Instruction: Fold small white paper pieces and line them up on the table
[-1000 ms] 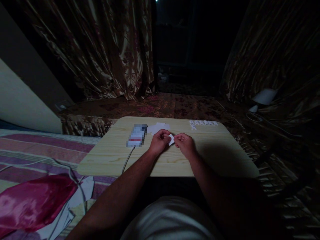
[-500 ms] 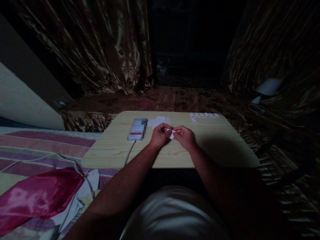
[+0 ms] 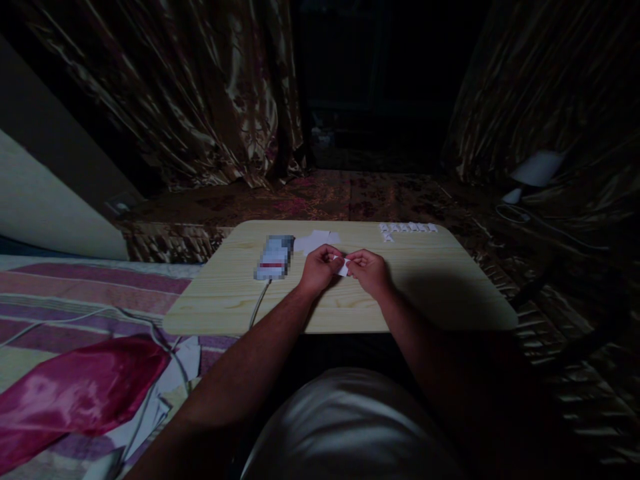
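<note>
Between my two hands is a small piece of white paper (image 3: 344, 267), held just above the middle of the wooden tabletop (image 3: 345, 313). My left hand (image 3: 321, 268) pinches its left side, thumb on top. On the right side, the thumb and fingertips of my right hand (image 3: 369, 270) are closed on the same paper. Behind my left hand lie several loose white paper pieces (image 3: 316, 240). At the far right of the table, small folded white paper pieces (image 3: 410, 228) sit in a row, with one more (image 3: 387, 237) in front of its left end.
A phone-like device (image 3: 274, 257), blurred out, lies at the table's left with a white cable (image 3: 257, 307) running off the near edge. On the striped bed at left are a shiny pink cloth (image 3: 85, 387) and white papers (image 3: 183, 363). A lamp (image 3: 537, 169) stands at far right.
Both hands keep their pinch on the paper, with only a slight shift of the fingers. The whole view has moved very little.
</note>
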`<state>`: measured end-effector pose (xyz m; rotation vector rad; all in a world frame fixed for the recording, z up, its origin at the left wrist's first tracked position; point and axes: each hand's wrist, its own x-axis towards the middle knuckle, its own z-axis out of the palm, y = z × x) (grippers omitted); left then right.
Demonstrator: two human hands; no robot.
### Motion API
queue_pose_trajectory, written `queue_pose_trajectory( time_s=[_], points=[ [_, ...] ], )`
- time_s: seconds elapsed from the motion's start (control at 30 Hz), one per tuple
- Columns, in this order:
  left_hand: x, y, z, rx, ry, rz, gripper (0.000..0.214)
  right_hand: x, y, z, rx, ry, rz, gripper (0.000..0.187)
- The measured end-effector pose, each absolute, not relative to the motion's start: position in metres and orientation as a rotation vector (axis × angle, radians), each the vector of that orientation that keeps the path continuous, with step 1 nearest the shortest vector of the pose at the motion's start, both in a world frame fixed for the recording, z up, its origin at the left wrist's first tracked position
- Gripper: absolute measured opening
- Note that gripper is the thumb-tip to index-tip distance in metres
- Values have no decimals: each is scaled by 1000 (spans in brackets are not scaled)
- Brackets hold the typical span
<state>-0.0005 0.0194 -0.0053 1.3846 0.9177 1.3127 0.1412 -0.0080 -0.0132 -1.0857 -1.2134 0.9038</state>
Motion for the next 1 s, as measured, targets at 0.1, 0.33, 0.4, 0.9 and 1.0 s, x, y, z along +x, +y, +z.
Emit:
queue_pose_trajectory(
  time_s=[0.1,0.33,0.4,0.9,1.0],
  points=[
    [0,19,-6,1393,927,1315,21,141,-9,-12,-1088,-1210,913,16],
    [-1,20,-7,1432,925,1334,17,141,-10,-10,-1070,-1208,946,16],
    [-1,20,-6,1436,930,1346,17,141,-10,-10,-1073,-1202,959,17],
    [-1,18,-4,1422,953,1345,16,141,-9,-10,-1097,-1204,955,17],
    [0,17,-4,1425,959,1348,16,141,-9,-10,-1108,-1204,953,16]
  ],
)
